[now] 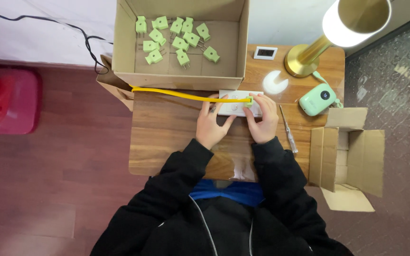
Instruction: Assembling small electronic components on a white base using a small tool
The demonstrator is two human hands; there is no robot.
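A white power strip (237, 103) lies across the middle of the wooden table (167, 137), a green plug (249, 100) with a yellow cable (176, 94) seated in it. The left hand (212, 124) rests on the strip with fingers spread; the right hand (262, 118) curls over its right end, fingertips at the plug. Beyond, a cardboard box (124, 47) holds loose green plugs (179, 38). A screwdriver (288, 129) lies just right.

A small wooden counter (167, 142) over a dark reddish wood-plank floor (53, 189).

A lit brass lamp with a round base (304, 59) glows at 1 o'clock; a pale wall (34, 33) with a black cable (72, 26) spans 11 o'clock; a red plastic box (5, 99) sits at 9 o'clock; grey patterned flooring (404, 85) lies at 3 o'clock.
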